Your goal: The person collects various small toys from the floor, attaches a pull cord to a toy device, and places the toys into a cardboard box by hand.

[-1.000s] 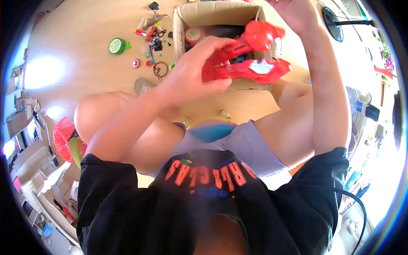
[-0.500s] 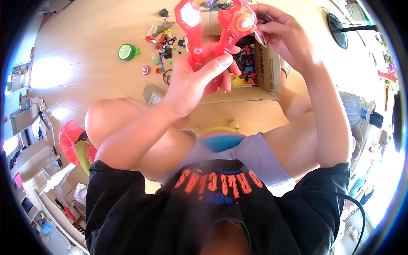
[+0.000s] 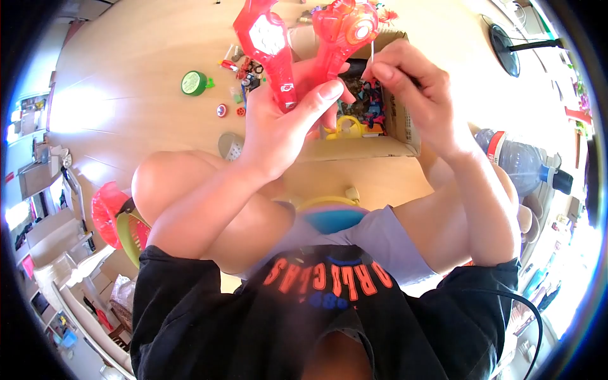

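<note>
My left hand (image 3: pixel 285 120) is closed around a red plastic toy with two arms. One arm (image 3: pixel 269 39) carries a whitish panel. The other arm (image 3: pixel 339 35) widens into a head with an orange round dial (image 3: pixel 362 28). Fingers pinched, my right hand (image 3: pixel 415 88) holds a thin metal rod (image 3: pixel 372 52) that points up beside the dial. A dark part shows behind these fingers, but its shape is mostly hidden. I cannot tell whether the rod touches the toy.
Below the hands stands an open cardboard box (image 3: pixel 354 149) with small figures and a yellow toy part (image 3: pixel 347 128). Small toys (image 3: pixel 247 71) and a green round container (image 3: pixel 194 83) lie on the floor to the left. A large plastic bottle (image 3: pixel 522 166) is at right.
The toy has shifted left and slightly up. My right hand has come down from beside the dial, and the thin rod now shows upright from its fingertips.
</note>
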### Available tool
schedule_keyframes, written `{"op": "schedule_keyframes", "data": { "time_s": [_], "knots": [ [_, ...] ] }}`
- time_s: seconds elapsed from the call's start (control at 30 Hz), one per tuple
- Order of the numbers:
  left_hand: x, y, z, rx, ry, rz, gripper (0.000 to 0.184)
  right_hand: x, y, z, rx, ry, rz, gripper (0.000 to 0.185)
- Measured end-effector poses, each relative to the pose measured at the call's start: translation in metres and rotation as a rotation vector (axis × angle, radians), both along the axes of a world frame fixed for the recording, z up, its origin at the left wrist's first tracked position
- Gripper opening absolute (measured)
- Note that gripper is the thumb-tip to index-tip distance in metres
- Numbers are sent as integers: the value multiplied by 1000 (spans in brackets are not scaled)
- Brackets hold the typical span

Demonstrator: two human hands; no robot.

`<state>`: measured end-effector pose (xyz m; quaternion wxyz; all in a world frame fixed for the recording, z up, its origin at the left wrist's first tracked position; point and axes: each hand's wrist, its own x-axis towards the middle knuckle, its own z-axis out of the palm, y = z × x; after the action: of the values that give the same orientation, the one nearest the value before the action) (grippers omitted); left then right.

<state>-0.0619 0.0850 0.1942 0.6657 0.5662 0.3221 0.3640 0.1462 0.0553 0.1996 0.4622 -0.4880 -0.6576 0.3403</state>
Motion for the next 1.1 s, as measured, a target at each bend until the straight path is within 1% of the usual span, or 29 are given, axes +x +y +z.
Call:
{"op": "schedule_keyframes", "data": {
  "time_s": [0.1, 0.13, 0.23, 0.27, 0.37, 0.47, 0.57, 0.7, 0.8, 0.9, 0.93, 1.03, 1.1],
  "knots": [
    [-7, 2, -7, -12, 83, -93, 36, -20, -9, -9, -7, -158, -13, 12],
    [-8, 2, -12, -65, 77, -75, 35, -25, -10, -14, 4, -123, -30, 12],
    [-5, 5, -17, -176, -109, -5, 34, -21, -3, -24, 13, -135, -61, 12],
    [-4, 6, -20, -184, -135, 1, 37, -19, -1, -22, 28, -140, -56, 12],
    [-3, 10, -19, -220, -163, -8, 38, -15, -2, -16, -29, -117, -57, 12],
    [-5, 8, -15, -243, -195, -48, 39, -10, -3, -7, 31, -90, -146, 13],
    [-5, 3, -10, -234, -180, -85, 41, -5, -1, 7, 18, 4, -165, 14],
    [-3, -1, -9, -222, -175, -122, 41, -4, -1, 8, 161, -112, -178, 12],
    [-3, -2, -7, -223, -177, -120, 40, -5, -8, 12, 272, -326, -186, 8],
    [-6, -1, -4, -188, -154, -117, 39, -17, -21, 8, 204, -461, -150, 5],
    [-9, 0, -4, -167, -133, -126, 39, -21, -24, 2, 125, -333, -115, 6],
    [-12, -2, -4, -173, -128, -138, 37, -20, -28, 3, 176, -443, -113, 3],
    [-13, -4, -5, -212, -173, -157, 36, -19, -31, -3, 150, -365, -118, 3]
  ]
}}
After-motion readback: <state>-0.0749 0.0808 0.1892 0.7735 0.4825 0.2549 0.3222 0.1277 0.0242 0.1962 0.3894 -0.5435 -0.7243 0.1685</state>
